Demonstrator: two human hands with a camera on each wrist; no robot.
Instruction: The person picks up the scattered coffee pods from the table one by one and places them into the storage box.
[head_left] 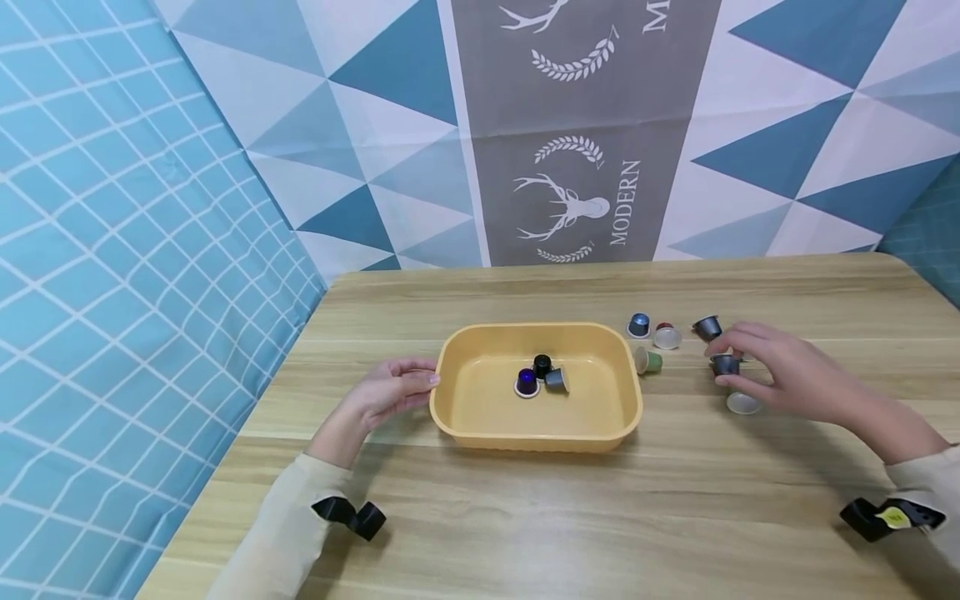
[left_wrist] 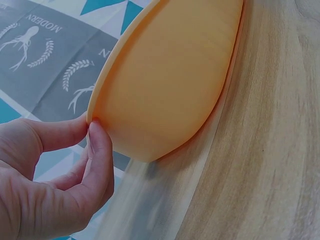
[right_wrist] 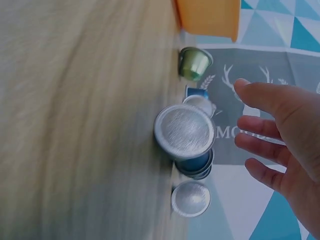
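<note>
My left hand (head_left: pixel 393 387) pinches the left rim of a yellow plastic tray (head_left: pixel 480 412) between thumb and fingers, as the left wrist view shows closely. Inside the tray lie a purple coffee capsule (head_left: pixel 527 381), a black one (head_left: pixel 542 365) and a grey one (head_left: pixel 557 381). To the right, my right hand (head_left: pixel 798 375) hovers with parted fingers around a dark grey capsule (head_left: pixel 725 365). In the right wrist view a gap separates those fingers from the capsules, among them one with a large silver lid (right_wrist: pixel 185 131) towards the camera.
Just right of the tray are a green capsule (head_left: pixel 648 361), a blue one (head_left: pixel 638 325) and a silver-lidded one (head_left: pixel 667 337) with red behind. Another dark capsule (head_left: pixel 707 327) lies tipped behind my right hand; a silver lid (head_left: pixel 743 403) shows below it. Patterned cloth (head_left: pixel 405 167) hangs behind the wooden table (head_left: pixel 525 525).
</note>
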